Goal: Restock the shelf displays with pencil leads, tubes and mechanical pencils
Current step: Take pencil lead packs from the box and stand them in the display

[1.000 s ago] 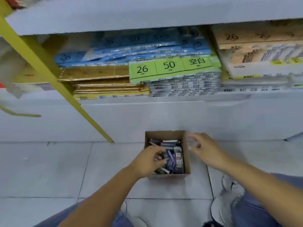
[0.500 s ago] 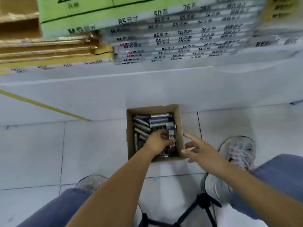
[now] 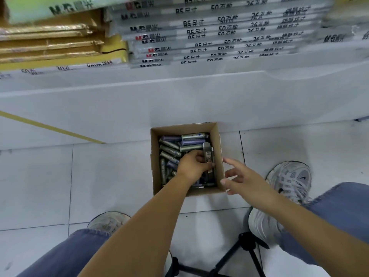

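Head view, container: We record a small open cardboard box [image 3: 218,144] standing on the white tiled floor [image 3: 111,176], its far wall close against the base of the shelf [image 3: 139,100].
Head view, stock: We find the box filled with loose tubes [image 3: 171,150], grey and purple, lying on their sides in a jumble; their printing is too small for us to read.
Head view, left hand: We see the left hand [image 3: 192,165] reaching down inside the box, its fingers curled round a flat grey lead case [image 3: 207,154] with a small code label. The case stands roughly upright against the right wall of the box, above the tubes.
Head view, right hand: We note the right hand [image 3: 245,179] just outside the right wall of the box, fingers straight and spread, holding nothing. Its thumb lies at the near right corner; we cannot tell whether it touches the cardboard.
Head view, shelf contents: We observe a stack of flat grey packs [image 3: 209,37] with printed edges on the shelf, and a stack of gold packs [image 3: 50,43] to the left of it.
Head view, floor: We log a left shoe [image 3: 108,221] and a right shoe [image 3: 289,178] either side of the box, both below blue trouser legs, and black tripod [image 3: 247,246] legs near the bottom edge.
Head view, marking: We note a yellow strip [image 3: 52,127] running slantwise across the shelf base at left.
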Demonstrator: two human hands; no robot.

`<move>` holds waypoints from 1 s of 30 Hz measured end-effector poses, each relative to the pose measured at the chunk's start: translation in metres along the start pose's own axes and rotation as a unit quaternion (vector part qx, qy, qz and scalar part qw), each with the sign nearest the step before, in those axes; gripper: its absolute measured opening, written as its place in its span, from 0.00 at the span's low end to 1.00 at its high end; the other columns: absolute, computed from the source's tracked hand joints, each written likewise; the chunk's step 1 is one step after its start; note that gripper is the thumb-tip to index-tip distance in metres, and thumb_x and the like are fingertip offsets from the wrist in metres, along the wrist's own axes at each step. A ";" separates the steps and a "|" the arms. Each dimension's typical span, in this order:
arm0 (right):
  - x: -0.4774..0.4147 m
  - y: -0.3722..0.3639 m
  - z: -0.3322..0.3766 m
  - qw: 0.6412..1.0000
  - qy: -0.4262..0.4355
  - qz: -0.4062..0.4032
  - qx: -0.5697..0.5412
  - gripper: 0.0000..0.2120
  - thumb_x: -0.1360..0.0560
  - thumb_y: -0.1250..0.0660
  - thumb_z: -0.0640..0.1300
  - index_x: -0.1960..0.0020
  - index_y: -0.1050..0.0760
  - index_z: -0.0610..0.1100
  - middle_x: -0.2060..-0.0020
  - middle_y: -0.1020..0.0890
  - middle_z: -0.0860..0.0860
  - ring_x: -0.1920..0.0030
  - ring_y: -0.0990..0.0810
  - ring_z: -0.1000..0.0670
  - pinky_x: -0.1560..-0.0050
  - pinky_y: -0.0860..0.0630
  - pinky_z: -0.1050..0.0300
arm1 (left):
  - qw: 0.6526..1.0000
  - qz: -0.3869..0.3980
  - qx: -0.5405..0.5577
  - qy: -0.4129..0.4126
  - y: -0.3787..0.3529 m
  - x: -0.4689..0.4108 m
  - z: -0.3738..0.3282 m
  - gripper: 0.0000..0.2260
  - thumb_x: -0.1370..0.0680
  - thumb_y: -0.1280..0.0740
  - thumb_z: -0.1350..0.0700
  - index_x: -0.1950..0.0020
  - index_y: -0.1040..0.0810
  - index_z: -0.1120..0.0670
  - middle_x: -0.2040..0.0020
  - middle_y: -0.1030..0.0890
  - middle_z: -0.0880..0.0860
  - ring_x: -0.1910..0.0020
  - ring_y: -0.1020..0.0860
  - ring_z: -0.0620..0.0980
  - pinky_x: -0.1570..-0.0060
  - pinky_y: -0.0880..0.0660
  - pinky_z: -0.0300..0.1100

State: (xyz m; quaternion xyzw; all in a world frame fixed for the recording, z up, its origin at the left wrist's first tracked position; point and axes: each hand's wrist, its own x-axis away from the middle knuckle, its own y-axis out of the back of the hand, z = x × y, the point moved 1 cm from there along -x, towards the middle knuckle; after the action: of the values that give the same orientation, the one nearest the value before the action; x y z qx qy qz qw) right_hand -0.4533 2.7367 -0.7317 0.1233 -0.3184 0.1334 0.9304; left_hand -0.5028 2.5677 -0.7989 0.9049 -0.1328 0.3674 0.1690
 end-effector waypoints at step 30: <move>-0.001 -0.024 0.082 0.953 0.184 0.012 0.240 0.09 0.21 0.36 0.45 0.51 0.22 0.59 0.56 0.21 0.65 0.55 0.23 0.64 0.57 0.32 0.76 | 0.954 -0.087 0.265 -0.109 0.123 0.104 -0.005 0.10 0.25 0.33 0.53 0.44 0.23 0.51 0.55 0.15 0.57 0.58 0.15 0.56 0.56 0.18 0.54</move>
State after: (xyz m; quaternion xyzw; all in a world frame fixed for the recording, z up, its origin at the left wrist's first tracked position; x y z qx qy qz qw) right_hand -0.4916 2.6885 -0.6730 0.3121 -0.1015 0.2373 0.9143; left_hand -0.4787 2.4455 -0.6963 0.9597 0.0305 0.2726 -0.0610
